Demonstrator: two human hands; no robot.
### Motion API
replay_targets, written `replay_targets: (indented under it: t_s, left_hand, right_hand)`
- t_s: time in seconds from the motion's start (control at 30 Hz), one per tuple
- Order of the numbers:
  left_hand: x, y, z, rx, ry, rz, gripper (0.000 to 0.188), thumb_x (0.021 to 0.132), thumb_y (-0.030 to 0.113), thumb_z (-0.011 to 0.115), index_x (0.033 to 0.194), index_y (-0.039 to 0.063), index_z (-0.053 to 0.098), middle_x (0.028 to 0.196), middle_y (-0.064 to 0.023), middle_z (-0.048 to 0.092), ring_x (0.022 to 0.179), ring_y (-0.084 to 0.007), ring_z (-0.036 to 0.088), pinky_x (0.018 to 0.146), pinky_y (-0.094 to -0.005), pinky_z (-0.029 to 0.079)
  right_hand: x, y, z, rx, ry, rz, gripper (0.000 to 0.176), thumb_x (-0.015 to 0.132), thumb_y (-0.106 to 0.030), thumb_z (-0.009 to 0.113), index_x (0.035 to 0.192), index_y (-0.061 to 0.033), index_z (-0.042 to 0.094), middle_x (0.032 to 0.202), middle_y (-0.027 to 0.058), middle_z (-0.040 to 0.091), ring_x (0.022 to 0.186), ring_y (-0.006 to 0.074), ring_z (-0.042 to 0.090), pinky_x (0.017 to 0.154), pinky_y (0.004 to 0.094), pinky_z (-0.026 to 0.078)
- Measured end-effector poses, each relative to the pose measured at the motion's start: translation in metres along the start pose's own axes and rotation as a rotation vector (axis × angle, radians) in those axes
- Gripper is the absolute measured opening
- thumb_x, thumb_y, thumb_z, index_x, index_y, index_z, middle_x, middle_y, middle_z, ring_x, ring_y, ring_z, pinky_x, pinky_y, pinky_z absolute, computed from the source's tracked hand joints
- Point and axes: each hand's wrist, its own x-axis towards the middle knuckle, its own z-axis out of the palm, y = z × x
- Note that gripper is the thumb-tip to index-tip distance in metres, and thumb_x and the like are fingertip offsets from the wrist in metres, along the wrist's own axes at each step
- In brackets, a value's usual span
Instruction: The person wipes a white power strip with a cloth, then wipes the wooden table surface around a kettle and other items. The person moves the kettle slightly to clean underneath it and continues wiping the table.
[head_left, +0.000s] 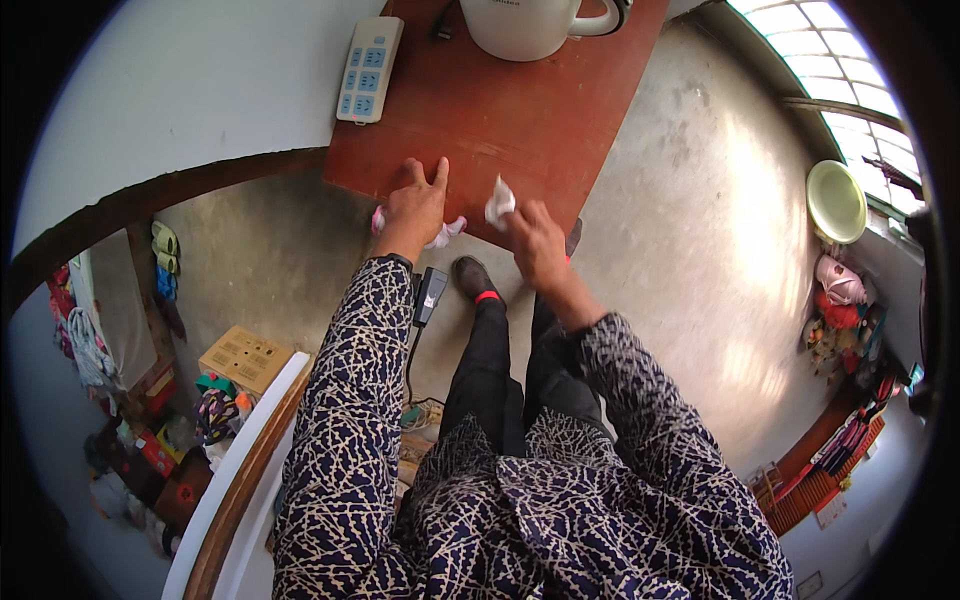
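A reddish-brown wooden tabletop (517, 112) stretches out before me. My left hand (414, 206) is at its near-left edge, with two fingers pointing forward and apart. Pink-and-white cloth (448, 231) shows on both sides of this hand; whether the palm grips it is hidden. Over the near edge, my right hand (537, 238) pinches a crumpled white piece of tissue or cloth (499, 204), one corner of which points up. A white Midea pot or kettle (517, 28) with a handle stands farther back. Along the table's left side lies a white power strip (372, 71) with blue sockets.
A black plug or adapter (430, 296) with a cable hangs beside my left forearm. A cardboard box (246, 358) and household goods sit at the lower left. On the right, a pale green basin (836, 202) leans below the window. Concrete floor (697, 187) surrounds the table.
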Motion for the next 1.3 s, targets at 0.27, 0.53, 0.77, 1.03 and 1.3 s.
replay_targets:
  t_s: [0.27,0.53,0.77,1.03,1.3]
  left_hand:
    - [0.001,0.003,-0.003,0.048,0.028,0.025,0.080,0.090,0.032,0.063,0.158,0.015,0.024,0.152,-0.0356,0.027,0.101,-0.0416,0.069,0.084,-0.0479,0.057]
    - [0.013,0.003,0.012,0.094,0.056,0.019,0.080,0.090,0.027,0.063,0.157,0.007,0.025,0.149,-0.0398,0.028,0.099,-0.0398,0.070,0.080,-0.0424,0.058]
    - [0.011,0.006,0.007,0.099,0.016,0.021,0.084,0.089,0.028,0.065,0.157,0.004,0.023,0.150,-0.0414,0.026,0.098,-0.0402,0.070,0.081,-0.0418,0.058]
    - [0.006,0.008,0.004,0.113,0.057,0.059,0.088,0.086,0.032,0.070,0.155,0.002,0.027,0.147,-0.0425,0.031,0.095,-0.0379,0.072,0.075,-0.0388,0.059]
    - [0.006,0.009,0.003,0.140,0.046,0.052,0.089,0.086,0.033,0.071,0.155,0.001,0.026,0.148,-0.0426,0.030,0.097,-0.0366,0.072,0.074,-0.0373,0.059]
  right_hand:
    - [0.003,-0.010,0.032,-0.167,-0.173,-0.140,0.022,0.080,-0.012,0.059,0.102,-0.0079,0.058,0.098,0.0084,0.054,0.096,0.0275,0.057,0.078,0.0382,0.051]
    - [-0.040,0.002,0.021,0.643,-0.097,0.449,0.018,0.083,0.006,0.058,0.096,-0.0051,0.065,0.093,0.0056,0.065,0.088,0.0233,0.065,0.077,0.0375,0.052]
    - [-0.043,0.009,-0.001,1.687,-0.107,0.848,0.031,0.092,0.002,0.051,0.122,0.0003,0.059,0.112,0.0058,0.068,0.099,0.0158,0.065,0.090,0.0320,0.052]
    - [-0.041,0.004,-0.012,1.614,0.044,0.826,0.034,0.088,0.007,0.052,0.118,-0.0018,0.065,0.110,0.0066,0.069,0.097,0.0181,0.068,0.085,0.0328,0.056]
    - [-0.028,0.007,-0.022,1.126,0.087,0.779,0.019,0.085,0.004,0.054,0.093,-0.0003,0.071,0.096,0.0011,0.065,0.079,0.0136,0.058,0.069,0.0273,0.049]
